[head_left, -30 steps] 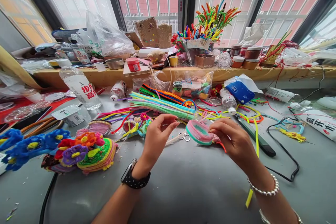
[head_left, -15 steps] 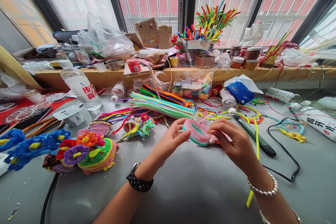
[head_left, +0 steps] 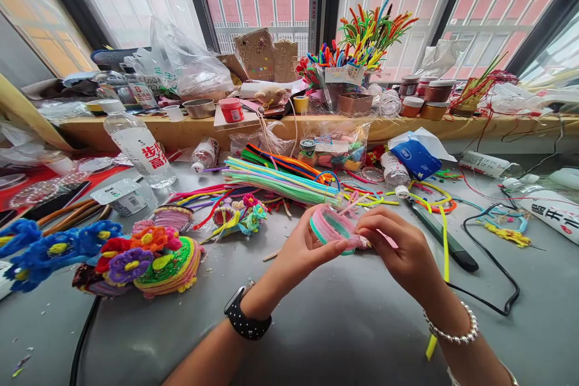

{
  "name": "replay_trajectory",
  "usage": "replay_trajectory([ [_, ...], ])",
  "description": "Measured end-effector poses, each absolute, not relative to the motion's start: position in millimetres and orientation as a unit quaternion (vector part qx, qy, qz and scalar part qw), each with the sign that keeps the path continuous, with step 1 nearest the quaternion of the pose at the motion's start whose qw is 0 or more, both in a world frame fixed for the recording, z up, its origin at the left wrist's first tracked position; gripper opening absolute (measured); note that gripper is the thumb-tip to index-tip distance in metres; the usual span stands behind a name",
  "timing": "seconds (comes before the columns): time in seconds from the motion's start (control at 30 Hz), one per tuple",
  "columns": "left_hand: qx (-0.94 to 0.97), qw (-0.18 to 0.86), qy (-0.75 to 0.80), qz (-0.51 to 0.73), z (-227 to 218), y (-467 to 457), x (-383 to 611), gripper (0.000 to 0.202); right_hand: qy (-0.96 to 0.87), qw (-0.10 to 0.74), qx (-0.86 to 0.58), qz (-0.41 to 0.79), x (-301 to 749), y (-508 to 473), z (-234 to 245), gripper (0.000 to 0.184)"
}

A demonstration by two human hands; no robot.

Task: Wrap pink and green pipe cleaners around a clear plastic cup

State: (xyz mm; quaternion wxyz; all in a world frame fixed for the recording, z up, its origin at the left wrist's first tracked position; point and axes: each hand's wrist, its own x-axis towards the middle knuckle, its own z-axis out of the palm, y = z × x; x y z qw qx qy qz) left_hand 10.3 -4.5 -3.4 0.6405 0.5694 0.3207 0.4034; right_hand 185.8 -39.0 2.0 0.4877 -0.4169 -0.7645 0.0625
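Note:
A round pink piece of coiled pipe cleaners (head_left: 329, 224) with a teal rim is held above the grey table, its hollow side toward me. My left hand (head_left: 308, 250) grips it from the left, thumb along the lower rim and fingers behind. At the right edge of the piece, my right hand (head_left: 394, 246) pinches a pink strand with thumb and forefinger; the exact contact is partly hidden. Just behind lies a bundle of pastel pipe cleaners (head_left: 280, 182). A yellow strip (head_left: 445, 247) hangs down beyond my right hand.
To the left sit pipe-cleaner flowers (head_left: 131, 262) and a coiled basket shape (head_left: 174, 268). A water bottle (head_left: 138, 148) stands at the back left. On the right are a green-handled cutter (head_left: 446, 238), a black cable (head_left: 506, 277) and a blue packet (head_left: 415, 157). A wooden ledge (head_left: 271, 129) runs behind.
My left hand has moved slightly right and closed more firmly round the pink piece, its thumb now along the lower rim. The piece has tilted a little. My right hand keeps its pinch.

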Motion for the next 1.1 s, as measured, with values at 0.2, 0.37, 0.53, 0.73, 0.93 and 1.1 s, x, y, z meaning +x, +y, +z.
replay_trajectory([
  [0.2,0.634,0.554,0.346,0.415,-7.5,-5.0,9.5,0.064,-0.756,0.476,-0.439,0.097,185.1,-37.2,-0.7,0.012],
  [0.37,0.730,0.370,0.391,0.421,-18.9,-4.9,8.2,0.075,-0.734,0.458,-0.474,0.164,180.0,-38.8,-1.4,0.018],
  [0.53,0.773,0.281,0.374,0.428,-22.2,-3.0,6.4,0.078,-0.716,0.462,-0.478,0.216,176.8,-39.8,0.0,0.019],
  [0.73,0.692,0.459,0.339,0.443,-10.6,0.7,-0.9,0.072,-0.703,0.494,-0.468,0.207,181.0,-38.9,3.2,0.016],
  [0.93,0.567,0.511,0.362,0.535,4.1,8.2,-11.1,0.034,-0.704,0.511,-0.445,0.215,182.7,-36.9,0.9,0.014],
  [1.1,0.491,0.488,0.383,0.612,9.2,16.3,-23.1,0.017,-0.716,0.508,-0.428,0.213,184.2,-36.4,-2.1,0.015],
])
